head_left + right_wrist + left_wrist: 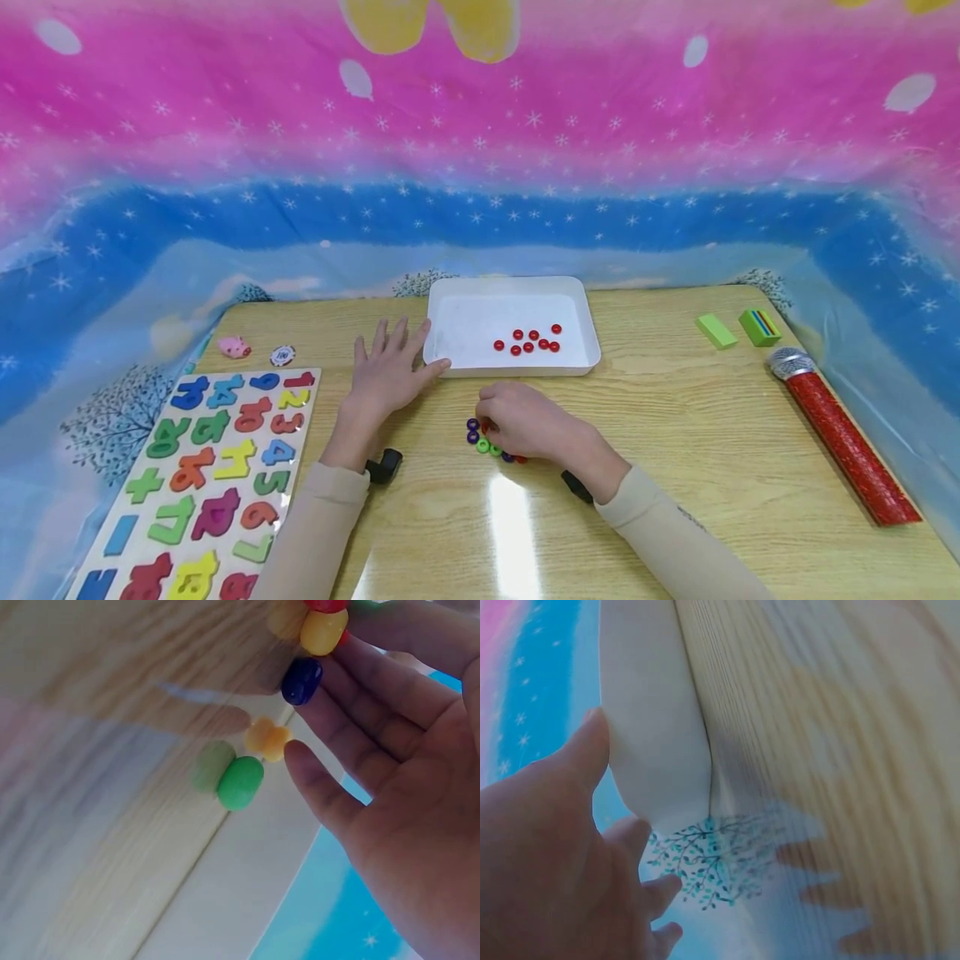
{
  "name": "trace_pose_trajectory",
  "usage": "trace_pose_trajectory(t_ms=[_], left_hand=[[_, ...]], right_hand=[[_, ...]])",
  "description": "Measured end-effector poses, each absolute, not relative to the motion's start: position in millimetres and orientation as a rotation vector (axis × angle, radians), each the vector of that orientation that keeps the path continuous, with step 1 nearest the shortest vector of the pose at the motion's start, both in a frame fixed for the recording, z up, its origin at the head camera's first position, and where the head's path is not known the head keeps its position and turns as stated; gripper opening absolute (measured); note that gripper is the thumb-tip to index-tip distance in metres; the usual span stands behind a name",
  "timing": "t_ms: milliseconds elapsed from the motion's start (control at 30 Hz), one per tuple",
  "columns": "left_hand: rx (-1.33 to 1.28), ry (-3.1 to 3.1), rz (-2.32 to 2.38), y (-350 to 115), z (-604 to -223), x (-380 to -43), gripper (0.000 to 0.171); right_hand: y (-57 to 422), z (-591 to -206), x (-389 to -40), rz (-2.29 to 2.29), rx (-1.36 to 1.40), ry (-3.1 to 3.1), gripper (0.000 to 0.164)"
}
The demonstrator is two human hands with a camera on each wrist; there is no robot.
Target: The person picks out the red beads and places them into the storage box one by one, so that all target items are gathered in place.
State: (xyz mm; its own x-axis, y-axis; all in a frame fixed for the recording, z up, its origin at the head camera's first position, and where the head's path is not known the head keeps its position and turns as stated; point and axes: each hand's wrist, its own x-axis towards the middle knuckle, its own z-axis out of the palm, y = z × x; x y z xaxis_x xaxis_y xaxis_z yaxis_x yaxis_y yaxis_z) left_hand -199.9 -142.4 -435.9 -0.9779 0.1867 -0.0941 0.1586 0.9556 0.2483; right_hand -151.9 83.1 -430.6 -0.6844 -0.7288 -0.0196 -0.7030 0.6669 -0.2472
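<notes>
A white tray [510,372] holds several red beads [528,347] in its right half. My left hand [386,375] lies at the tray's left front corner with fingers spread; its thumb is against the rim, and the tray's side [656,712] shows close up. On the table before the tray, my right hand [532,421] reaches down over a small group of beads. Purple beads [472,437] and green beads [483,446] show beside it. A red bead [326,604], a yellow bead [324,633] and a blue bead [302,681] lie at its fingertips; whether one is pinched is unclear.
At left lies a board of colored number pieces [309,392], with a pink pig figure [235,347] and a round chip [282,356] behind it. At right are a red microphone [847,442], a green block [716,331] and a striped green block [761,327]. A patterned cloth [480,150] hangs behind.
</notes>
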Motion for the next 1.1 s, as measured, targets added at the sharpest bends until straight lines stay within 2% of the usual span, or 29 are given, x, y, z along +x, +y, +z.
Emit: trace_pose_trajectory(t_ms=[267, 533, 767, 1100], left_hand=[[0.232, 3.003, 0.317, -148.1, -435.1, -199.2, 0.078], [0.200, 3.010, 0.306, -151.6, -432.9, -198.5, 0.077], [0.205, 3.014, 0.308, -149.4, -429.5, -197.3, 0.078], [0.227, 3.014, 0.308, -141.5, -433.5, -200.2, 0.077]], right_hand=[[77.8, -428.6, -155.5, -0.295, -1.159, 2.735, 0.001], [87.3, -413.4, -169.7, -0.515, -1.012, 2.681, 0.007], [96.6, -404.1, -205.0, -0.741, -0.866, 2.823, 0.003], [100.8, -422.1, -251.0, -0.628, -0.550, 3.049, 0.010]])
